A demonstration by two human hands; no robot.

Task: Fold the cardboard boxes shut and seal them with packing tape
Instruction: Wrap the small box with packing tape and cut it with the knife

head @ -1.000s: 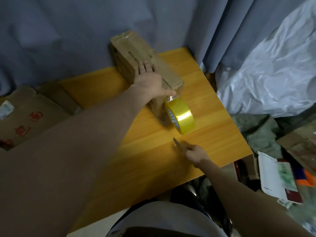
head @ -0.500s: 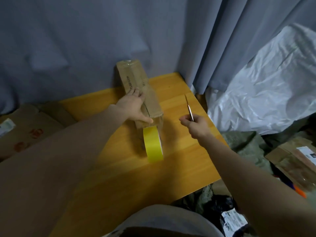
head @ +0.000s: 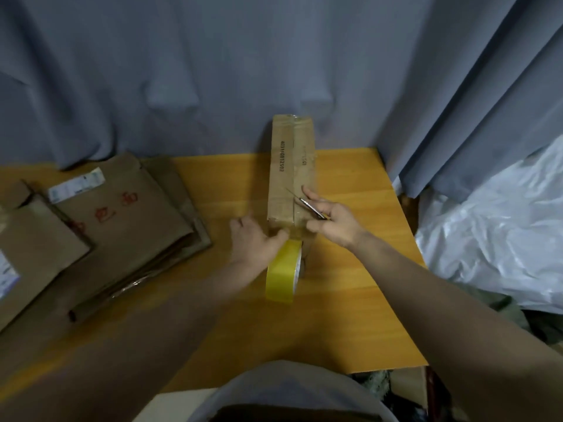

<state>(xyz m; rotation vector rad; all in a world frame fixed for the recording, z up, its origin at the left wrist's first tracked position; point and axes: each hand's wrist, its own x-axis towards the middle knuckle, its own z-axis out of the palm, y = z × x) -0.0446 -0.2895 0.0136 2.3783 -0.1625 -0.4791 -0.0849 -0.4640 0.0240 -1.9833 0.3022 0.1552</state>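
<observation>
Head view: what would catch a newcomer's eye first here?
A bright yellow tape roll stands on edge at the near end of the long cardboard box in the middle of the yellow table, with the left hand beside it. The right hand pinches a thin metal blade, its tip over the box's taped top. A stack of flattened cardboard lies at the table's left.

Tape roll (head: 281,274) before box (head: 291,166)
</observation>
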